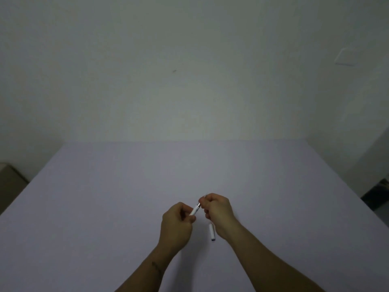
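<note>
My left hand [175, 225] grips the lower end of a slim white pen barrel [195, 209] that slants up to the right. My right hand [217, 209] has its fingers curled round the barrel's upper tip, where a thin metal part pokes out above the fingers. Both hands hover over the pale lilac table [105, 207]. A short white tube with a dark end, like a pen cap [212, 232], lies on the table just under my right wrist, partly hidden by it.
A plain white wall rises behind the table's far edge. A brown box [10, 182] stands off the table's left side. Dark clutter [376, 194] shows past the right edge. A wall plate [347, 56] sits high at right.
</note>
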{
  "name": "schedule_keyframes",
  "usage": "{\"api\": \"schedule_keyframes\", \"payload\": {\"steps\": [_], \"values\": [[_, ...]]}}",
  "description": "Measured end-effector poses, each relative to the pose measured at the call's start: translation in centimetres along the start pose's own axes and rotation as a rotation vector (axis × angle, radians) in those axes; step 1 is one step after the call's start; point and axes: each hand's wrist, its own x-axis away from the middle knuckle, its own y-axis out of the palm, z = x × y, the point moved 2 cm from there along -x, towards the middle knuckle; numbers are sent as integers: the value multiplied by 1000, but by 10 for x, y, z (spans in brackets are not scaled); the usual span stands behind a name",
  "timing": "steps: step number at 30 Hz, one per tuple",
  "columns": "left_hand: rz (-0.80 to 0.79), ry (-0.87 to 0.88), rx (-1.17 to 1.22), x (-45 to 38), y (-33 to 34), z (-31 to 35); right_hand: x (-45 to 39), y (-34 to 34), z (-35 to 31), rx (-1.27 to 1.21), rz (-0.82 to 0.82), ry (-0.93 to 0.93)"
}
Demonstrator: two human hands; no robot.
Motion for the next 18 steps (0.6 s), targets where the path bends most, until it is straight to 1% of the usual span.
{"api": "schedule_keyframes", "payload": {"steps": [6, 10, 12, 14, 16, 18], "values": [[-19, 35, -3, 3, -4, 8, 6, -1, -2, -84, -47, -45], [14, 71, 10, 8, -4, 9, 7, -2, 0, -286, -138, 39], [37, 74, 15, 11, -2, 9, 9, -1, 1, -242, -145, 56], [51, 61, 16, 12, -1, 8, 9, 0, 1, -174, -95, 54], [60, 50, 11, 12, -1, 6, 8, -1, 0, -161, -73, 64], [67, 41, 7, 11, -2, 5, 10, -3, -2, -162, -120, 87]]}}
